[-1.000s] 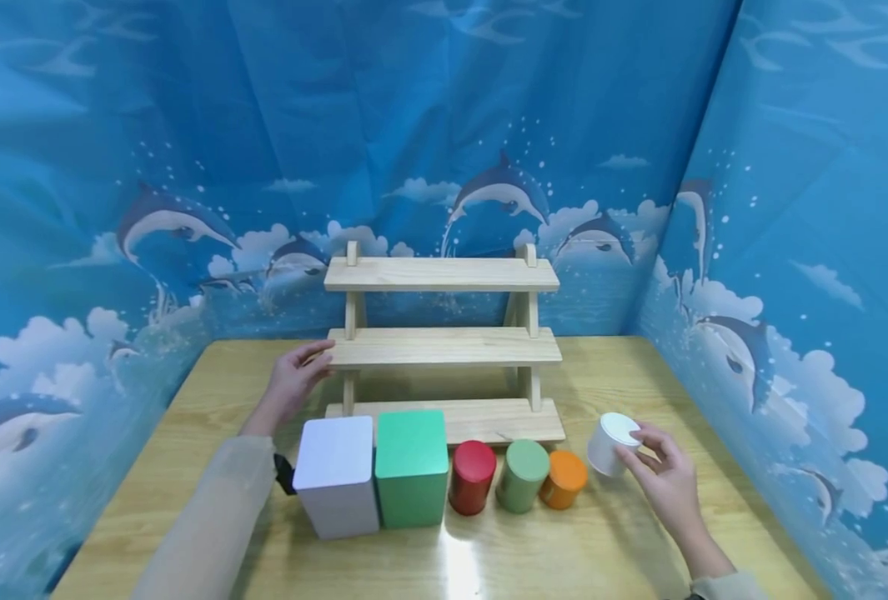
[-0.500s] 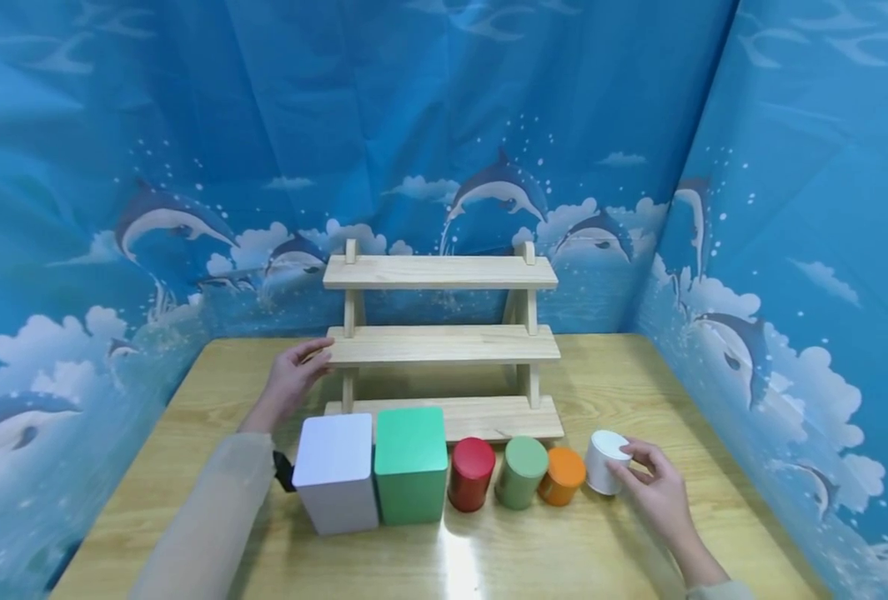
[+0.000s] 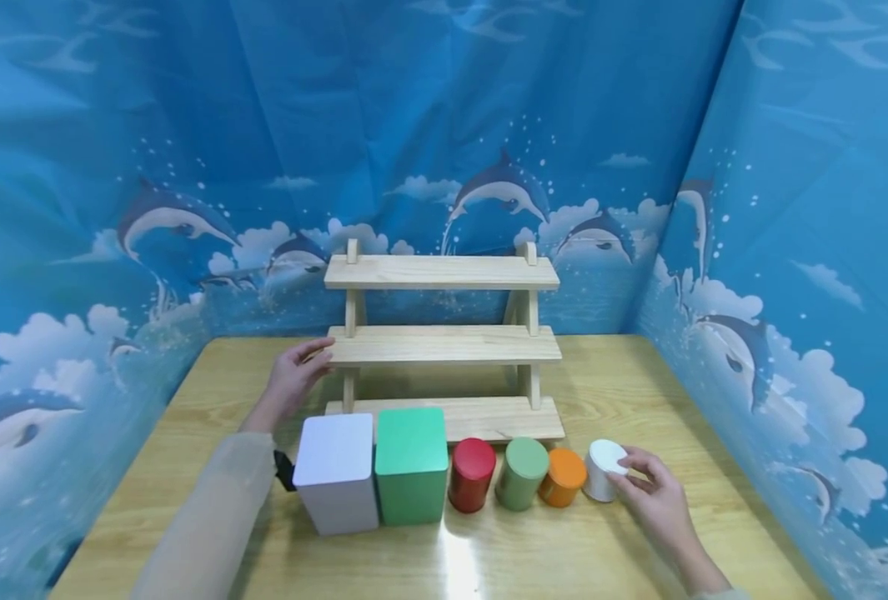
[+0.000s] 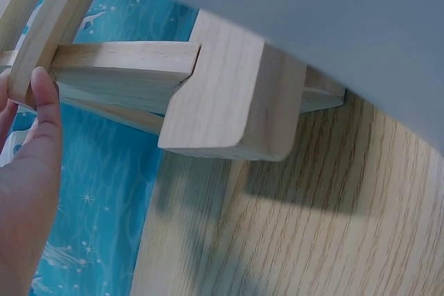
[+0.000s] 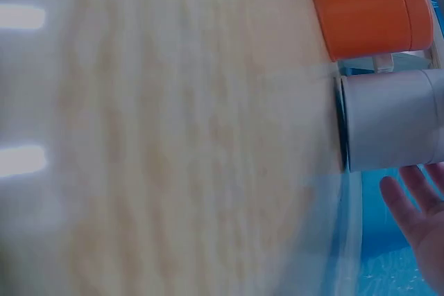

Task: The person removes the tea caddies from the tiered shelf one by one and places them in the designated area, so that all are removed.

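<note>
My left hand [image 3: 298,379] holds the left end of the middle board of a three-tier wooden shelf rack [image 3: 444,343]. In the left wrist view, the thumb [image 4: 46,98] lies against one side of that board. At the right end of a row, a small white canister [image 3: 603,477] stands upright on the table, with my right hand [image 3: 657,498] gripping its upper right side. In the right wrist view, the fingertips meet the canister's wall [image 5: 392,121]. Just left of it is an orange canister [image 3: 562,479].
Leftward along the row come a pale green canister [image 3: 522,475], a red canister [image 3: 472,477], a green box [image 3: 412,471] and a white box [image 3: 337,479]. They stand before the rack's lowest board [image 3: 481,417]. A blue dolphin-print curtain [image 3: 428,125] surrounds the wooden table [image 3: 534,558].
My right hand has brought the white canister down and toward me, into line beside the orange one. From tilted, it has come upright. My left hand stays on the rack.
</note>
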A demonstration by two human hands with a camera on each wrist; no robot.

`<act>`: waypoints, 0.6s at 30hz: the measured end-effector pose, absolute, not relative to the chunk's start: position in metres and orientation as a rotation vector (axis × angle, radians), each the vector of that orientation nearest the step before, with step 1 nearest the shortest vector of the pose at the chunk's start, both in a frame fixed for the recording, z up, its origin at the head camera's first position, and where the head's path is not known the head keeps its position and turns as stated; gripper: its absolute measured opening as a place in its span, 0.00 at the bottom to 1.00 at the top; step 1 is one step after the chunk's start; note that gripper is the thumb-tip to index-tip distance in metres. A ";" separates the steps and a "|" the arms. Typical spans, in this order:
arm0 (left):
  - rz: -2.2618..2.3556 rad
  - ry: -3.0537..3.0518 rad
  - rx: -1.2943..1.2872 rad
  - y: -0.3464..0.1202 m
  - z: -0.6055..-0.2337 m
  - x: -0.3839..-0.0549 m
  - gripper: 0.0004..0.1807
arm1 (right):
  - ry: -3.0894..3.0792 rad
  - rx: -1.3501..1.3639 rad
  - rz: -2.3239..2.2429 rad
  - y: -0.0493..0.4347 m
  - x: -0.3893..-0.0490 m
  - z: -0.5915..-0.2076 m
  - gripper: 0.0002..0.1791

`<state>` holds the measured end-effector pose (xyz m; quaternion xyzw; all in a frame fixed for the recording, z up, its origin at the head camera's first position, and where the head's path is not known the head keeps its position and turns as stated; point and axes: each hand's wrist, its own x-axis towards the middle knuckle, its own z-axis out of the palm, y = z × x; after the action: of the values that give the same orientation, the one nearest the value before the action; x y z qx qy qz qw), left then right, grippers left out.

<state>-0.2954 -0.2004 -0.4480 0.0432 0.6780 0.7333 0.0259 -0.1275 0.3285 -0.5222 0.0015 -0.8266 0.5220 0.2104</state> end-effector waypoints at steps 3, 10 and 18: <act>2.258 2.104 0.118 -0.200 -0.446 -0.295 0.23 | -2.317 0.010 1.441 0.329 -0.126 -0.522 0.09; 2.261 2.123 0.116 -0.203 -0.461 -0.308 0.24 | -2.325 0.050 1.377 0.331 -0.132 -0.513 0.05; 2.191 2.241 0.082 -0.199 -0.463 -0.309 0.24 | -2.258 0.160 1.378 0.332 -0.140 -0.497 0.06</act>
<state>-0.3088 -0.1992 -0.4630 0.0260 0.7148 0.6989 0.0032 -0.1404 0.3318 -0.4975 0.0587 -0.8264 0.5043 0.2434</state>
